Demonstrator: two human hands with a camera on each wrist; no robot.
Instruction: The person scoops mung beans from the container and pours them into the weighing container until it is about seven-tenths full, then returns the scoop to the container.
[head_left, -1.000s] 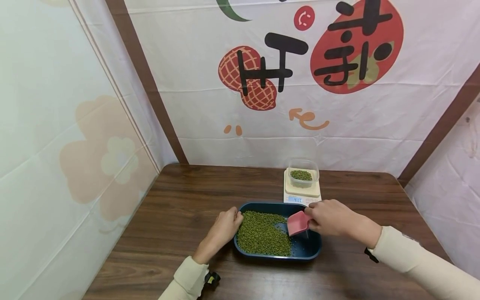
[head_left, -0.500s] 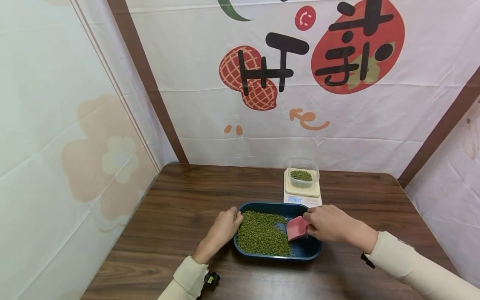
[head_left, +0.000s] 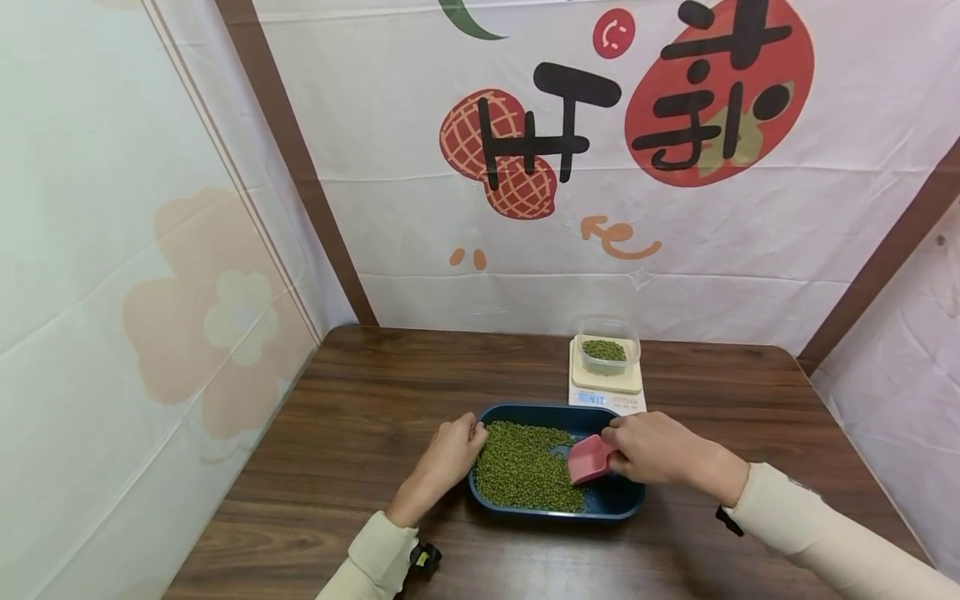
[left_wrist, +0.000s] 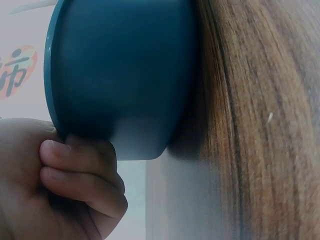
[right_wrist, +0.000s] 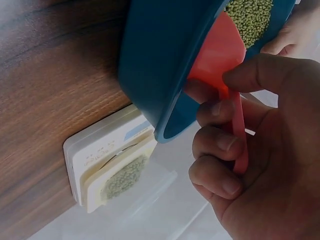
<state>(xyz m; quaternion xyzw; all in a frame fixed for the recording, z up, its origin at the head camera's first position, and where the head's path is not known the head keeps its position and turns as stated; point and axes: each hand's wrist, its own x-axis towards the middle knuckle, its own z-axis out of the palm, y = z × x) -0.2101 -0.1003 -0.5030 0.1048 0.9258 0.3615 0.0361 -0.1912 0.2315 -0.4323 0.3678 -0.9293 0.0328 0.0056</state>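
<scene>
A dark blue tray (head_left: 555, 515) holds green mung beans (head_left: 525, 471), heaped over its left and middle part. My left hand (head_left: 447, 454) grips the tray's left rim; in the left wrist view its fingers (left_wrist: 85, 172) curl at the tray's edge. My right hand (head_left: 652, 447) holds a pink scoop (head_left: 589, 459) by its handle. The scoop's front edge meets the right side of the beans, inside the tray. In the right wrist view, thumb and fingers wrap round the scoop's handle (right_wrist: 241, 145).
Behind the tray stands a white kitchen scale (head_left: 606, 401) with a lit display. On it sits a clear plastic box (head_left: 609, 340) with some mung beans inside. The brown wooden table (head_left: 360, 400) ends against a printed cloth wall (head_left: 420, 300).
My right hand has moved the scoop slightly left and toward me, up to the edge of the beans. The left hand stays on the tray's rim.
</scene>
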